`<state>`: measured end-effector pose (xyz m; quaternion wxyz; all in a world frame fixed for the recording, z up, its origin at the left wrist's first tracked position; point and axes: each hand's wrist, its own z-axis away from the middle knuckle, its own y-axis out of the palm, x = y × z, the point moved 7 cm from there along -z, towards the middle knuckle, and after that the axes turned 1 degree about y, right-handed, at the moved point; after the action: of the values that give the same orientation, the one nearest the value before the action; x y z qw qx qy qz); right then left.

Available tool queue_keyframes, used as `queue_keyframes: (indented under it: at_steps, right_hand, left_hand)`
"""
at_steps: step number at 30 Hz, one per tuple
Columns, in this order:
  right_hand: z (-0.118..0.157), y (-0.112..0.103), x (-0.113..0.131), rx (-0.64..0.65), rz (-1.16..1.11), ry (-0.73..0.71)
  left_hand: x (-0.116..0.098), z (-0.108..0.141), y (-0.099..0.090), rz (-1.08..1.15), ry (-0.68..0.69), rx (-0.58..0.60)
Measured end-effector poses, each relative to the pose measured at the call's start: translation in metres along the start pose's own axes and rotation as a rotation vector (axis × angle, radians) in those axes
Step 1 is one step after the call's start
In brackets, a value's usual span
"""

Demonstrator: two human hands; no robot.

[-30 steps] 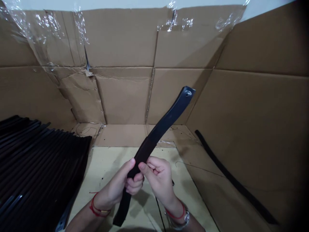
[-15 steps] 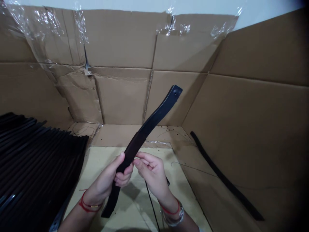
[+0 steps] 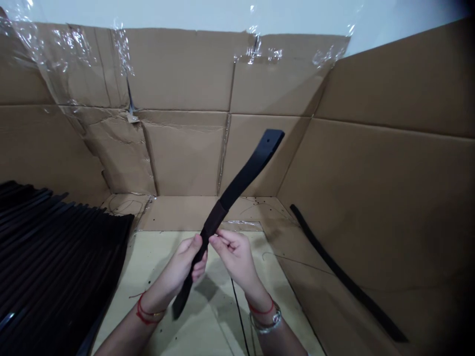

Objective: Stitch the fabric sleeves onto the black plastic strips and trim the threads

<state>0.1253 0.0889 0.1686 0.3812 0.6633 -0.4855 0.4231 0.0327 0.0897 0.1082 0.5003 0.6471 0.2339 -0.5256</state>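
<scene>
Black strip, brown cardboard

Two bare hands: one left hand, one right hand. One curved flat black strip, one hole showing near its tip. One long thin black rubbery strip at right. One thin black wire. One overlapping stack of flat black strips, count unclear, too many to tell.

The black strip passes behind the left hand's fingers, hiding that stretch, and the small mark near its tip is too small to make out. The stack of strips runs off the left and bottom edges; the thin cord runs off the bottom.
</scene>
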Motion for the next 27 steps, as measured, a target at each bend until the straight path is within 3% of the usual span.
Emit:
queue_keyframes:
  at_steps: [3, 5, 7, 9, 10, 12, 14, 15, 17, 19, 21, 23, 24, 27]
  right_hand:
    - [-0.003, 0.005, -0.008, 0.108, -0.08, 0.071]
    - [-0.003, 0.0, -0.009, 0.033, -0.048, 0.066]
    - [-0.001, -0.01, -0.005, -0.123, 0.007, 0.022]
    - [0.0, -0.013, -0.002, -0.149, 0.004, 0.014]
    - [-0.001, -0.01, -0.002, -0.084, -0.022, 0.042]
    - [-0.001, -0.001, -0.002, 0.102, -0.088, 0.104]
    - [0.0, 0.001, 0.0, 0.163, -0.106, 0.105]
    - [0.0, -0.003, 0.002, 0.111, -0.088, 0.07]
    - [0.0, -0.012, 0.004, -0.047, -0.05, -0.01]
    - [0.001, -0.01, 0.0, -0.061, -0.078, -0.012]
    - [0.003, 0.001, -0.006, 0.061, -0.157, 0.047]
    - [0.004, 0.003, -0.007, 0.059, -0.17, 0.048]
    - [0.005, -0.001, -0.004, -0.009, -0.148, 0.015]
    - [0.005, -0.009, 0.005, -0.158, -0.07, -0.063]
  left_hand:
    - [0.017, 0.008, 0.021, 0.071, -0.254, 0.273]
    - [0.017, 0.01, 0.026, 0.031, -0.264, 0.334]
    - [0.004, 0.005, 0.015, -0.106, -0.068, 0.172]
    - [-0.011, 0.005, 0.003, -0.235, 0.101, 0.009]
    - [-0.013, 0.006, 0.001, -0.257, 0.101, 0.004]
    - [-0.007, 0.007, 0.005, -0.222, -0.021, 0.128]
    - [-0.004, 0.009, 0.009, -0.194, -0.076, 0.223]
    - [-0.006, 0.008, 0.007, -0.222, -0.028, 0.183]
    - [-0.017, 0.008, -0.002, -0.331, 0.155, -0.015]
    - [-0.019, 0.011, -0.003, -0.373, 0.238, -0.099]
    - [-0.006, 0.012, 0.008, -0.297, 0.128, 0.082]
    - [0.001, 0.016, 0.019, -0.23, 0.026, 0.265]
    - [-0.003, 0.016, 0.017, -0.259, 0.065, 0.233]
    - [-0.028, 0.017, -0.003, -0.43, 0.289, -0.111]
